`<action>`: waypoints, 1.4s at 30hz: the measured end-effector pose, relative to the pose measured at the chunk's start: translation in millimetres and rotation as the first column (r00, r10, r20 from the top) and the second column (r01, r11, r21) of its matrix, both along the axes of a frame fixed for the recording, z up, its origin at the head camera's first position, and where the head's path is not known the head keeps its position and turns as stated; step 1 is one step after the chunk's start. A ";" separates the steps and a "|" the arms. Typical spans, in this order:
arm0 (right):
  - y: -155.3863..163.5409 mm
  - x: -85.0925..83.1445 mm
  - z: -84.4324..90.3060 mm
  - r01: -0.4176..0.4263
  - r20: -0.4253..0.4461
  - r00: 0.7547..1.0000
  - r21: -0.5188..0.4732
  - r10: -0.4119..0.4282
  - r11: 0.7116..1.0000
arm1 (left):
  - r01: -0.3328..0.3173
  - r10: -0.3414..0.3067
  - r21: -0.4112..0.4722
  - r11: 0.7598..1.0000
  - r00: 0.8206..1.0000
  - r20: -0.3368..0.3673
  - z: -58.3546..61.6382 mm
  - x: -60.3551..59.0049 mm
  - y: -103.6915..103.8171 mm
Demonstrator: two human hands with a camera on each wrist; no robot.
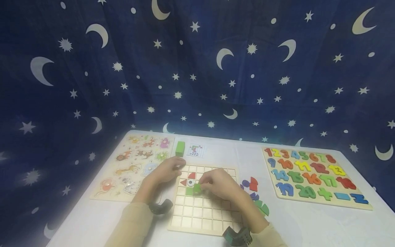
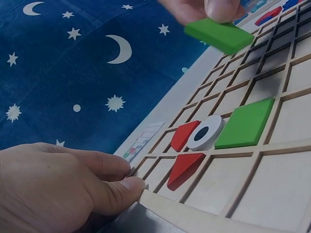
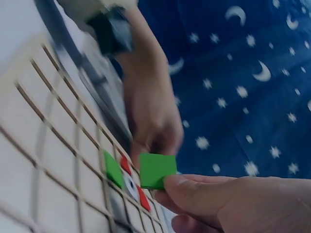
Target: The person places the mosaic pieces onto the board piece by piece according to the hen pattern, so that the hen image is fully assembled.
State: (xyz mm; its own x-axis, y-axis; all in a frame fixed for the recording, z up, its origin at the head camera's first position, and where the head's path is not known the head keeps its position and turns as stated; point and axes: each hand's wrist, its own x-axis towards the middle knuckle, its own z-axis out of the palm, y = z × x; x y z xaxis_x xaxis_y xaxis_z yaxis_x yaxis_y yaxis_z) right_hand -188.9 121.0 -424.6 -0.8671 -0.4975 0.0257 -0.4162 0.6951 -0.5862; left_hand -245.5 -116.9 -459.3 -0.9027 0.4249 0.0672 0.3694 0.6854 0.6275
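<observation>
My right hand (image 1: 219, 183) pinches a green square tile (image 3: 158, 171) between thumb and fingers, raised above a wooden grid board (image 1: 197, 223). At the board's far left corner, my left hand (image 2: 63, 189) holds the rim with thumb and forefinger. Set in the grid near that corner are a red curved-edge piece (image 2: 184, 136), a red triangle (image 2: 184, 170), a white disc with a black dot (image 2: 205, 132) and another green square tile (image 2: 245, 124). In the head view the held tile partly overlaps the neighbouring cells.
Loose purple, red and green pieces (image 1: 261, 208) lie right of the grid. A number puzzle (image 1: 324, 203) is farther right, an animal peg puzzle (image 1: 106, 196) to the left. Behind the grid are a green block (image 1: 180, 149) and a small picture card (image 1: 195, 150). A starry cloth (image 1: 197, 68) hangs behind.
</observation>
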 end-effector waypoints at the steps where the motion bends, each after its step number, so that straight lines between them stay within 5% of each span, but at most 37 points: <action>1: -4.5 2.1 -0.3 0.000 -0.008 1.000 0.006 0.000 1.000 | -0.002 0.002 0.002 1.000 1.000 0.002 0.1 0.0 0.1; 18: -29.5 15.9 -14.2 -0.005 -0.084 0.996 0.104 0.014 0.995 | -0.040 0.040 0.001 0.999 0.998 0.039 -0.9 0.8 -0.5; 33: -29.1 20.2 -12.2 -0.035 -0.068 0.997 0.145 0.045 0.989 | -0.042 0.042 0.001 0.999 0.998 0.039 -1.9 -0.5 0.2; 42: -33.5 23.5 -8.2 -0.044 -0.112 0.991 0.255 0.075 0.966 | -0.044 0.044 -0.014 0.999 0.998 0.038 -2.3 -1.3 0.3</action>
State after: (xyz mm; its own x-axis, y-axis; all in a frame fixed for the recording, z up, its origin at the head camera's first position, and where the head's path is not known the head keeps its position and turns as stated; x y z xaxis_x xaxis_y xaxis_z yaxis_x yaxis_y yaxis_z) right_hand -165.4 87.5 -432.7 -0.8339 -0.5519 -0.0054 -0.5176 0.7854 -0.3394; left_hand -246.7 -116.6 -461.5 -0.9224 0.3852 0.0272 0.3145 0.7086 0.6316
